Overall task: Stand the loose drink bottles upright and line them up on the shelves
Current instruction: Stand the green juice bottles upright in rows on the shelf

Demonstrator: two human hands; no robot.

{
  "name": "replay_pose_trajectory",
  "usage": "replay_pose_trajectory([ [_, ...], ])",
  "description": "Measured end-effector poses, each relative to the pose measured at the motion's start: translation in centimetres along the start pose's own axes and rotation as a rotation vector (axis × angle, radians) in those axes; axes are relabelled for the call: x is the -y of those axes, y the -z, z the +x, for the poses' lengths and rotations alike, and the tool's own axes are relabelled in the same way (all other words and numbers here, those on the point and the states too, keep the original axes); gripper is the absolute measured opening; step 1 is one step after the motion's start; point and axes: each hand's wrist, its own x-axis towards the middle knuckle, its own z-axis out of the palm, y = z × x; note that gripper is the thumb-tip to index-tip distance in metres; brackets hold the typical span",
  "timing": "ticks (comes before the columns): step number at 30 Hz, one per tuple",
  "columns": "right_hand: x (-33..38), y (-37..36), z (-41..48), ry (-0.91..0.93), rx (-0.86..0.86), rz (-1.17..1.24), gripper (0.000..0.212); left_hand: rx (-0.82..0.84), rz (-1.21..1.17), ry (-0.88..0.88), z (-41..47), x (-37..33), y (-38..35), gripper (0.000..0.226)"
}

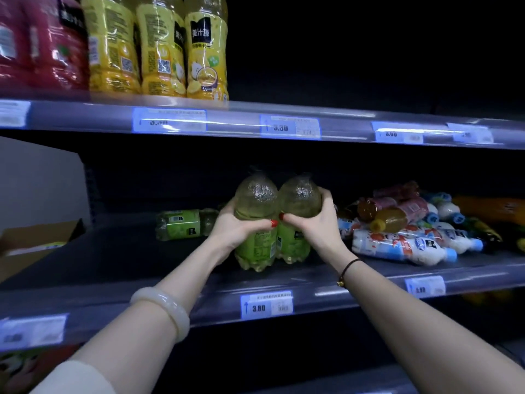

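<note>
Looking at the middle shelf: two green-labelled drink bottles upright near the front edge, side by side and touching. Gripping the left bottle with the left hand — fingers curled round its outer side, thumb laid across the front just above the label. Gripping the right bottle with the right hand in mirror fashion, thumb tips nearly meeting at the seam between the two. Both bases down on the shelf deck as far as visible. Noting a third green bottle on its side just left of the pair, further back, untouched. Noting a pile of loose bottles to the right on the same shelf — white-and-blue ones in front, amber and pink ones on top, all lying down, well jumbled. Spotting a price tag reading 3.80 on the shelf lip, directly below the held pair. Above, on the upper shelf: yellow bottles upright in a row, red bottles beside them at far left, blurred. Also seeing a cardboard box at the left end of the middle shelf. Wearing a pale bangle on the left wrist, a dark cord bracelet on the right.
</note>
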Motion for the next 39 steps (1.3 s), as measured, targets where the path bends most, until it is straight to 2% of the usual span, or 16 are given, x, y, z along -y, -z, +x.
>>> replay_pose_trajectory([
  [5, 3.1, 1.1, -2.8, 0.058, -0.004, 0.015, 0.077, 0.023, 0.029, -0.063, -3.7, -3.2, 1.0, 0.058],
  [10, 6.0, 2.8, -6.1, 0.064, 0.036, 0.047, 0.080, 0.028, 0.006, -0.069, -8.3, -5.6, 1.3, 0.053],
  [15, 7.0, 4.9, -11.5, -0.007, 0.122, 0.052, 0.077, 0.009, -0.034, 0.030, -14.5, -5.5, 0.9, 0.045],
  [17, 6.7, 5.6, -13.9, -0.050, 0.151, 0.041, 0.078, -0.003, -0.023, 0.089, -16.9, -4.5, 0.9, 0.054],
  [21, 5.2, 5.7, -18.7, -0.144, 0.223, 0.029, 0.081, -0.042, -0.008, 0.204, -21.4, -1.2, 1.6, 0.092],
  [25, 1.9, 4.2, -23.1, -0.258, 0.296, -0.024, 0.081, -0.038, 0.024, 0.314, -25.5, 3.0, 3.0, 0.083],
  [28, -1.8, 2.9, -26.2, -0.349, 0.335, -0.041, 0.080, 0.002, 0.055, 0.403, -27.6, 7.2, 4.2, 0.092],
  [33, -8.6, 1.7, -31.6, -0.457, 0.372, -0.006, 0.077, 0.071, 0.084, 0.519, -30.8, 15.1, 4.4, 0.083],
  [34, -10.1, 1.7, -32.7, -0.476, 0.368, -0.008, 0.076, 0.080, 0.099, 0.554, -31.4, 17.0, 4.3, 0.088],
  [37, -14.4, 1.7, -35.6, -0.529, 0.348, -0.019, 0.071, 0.090, 0.143, 0.650, -33.0, 22.4, 3.5, 0.122],
  [39, -17.7, 1.9, -37.2, -0.536, 0.356, -0.033, 0.071, 0.100, 0.174, 0.685, -33.9, 25.7, 2.6, 0.124],
])
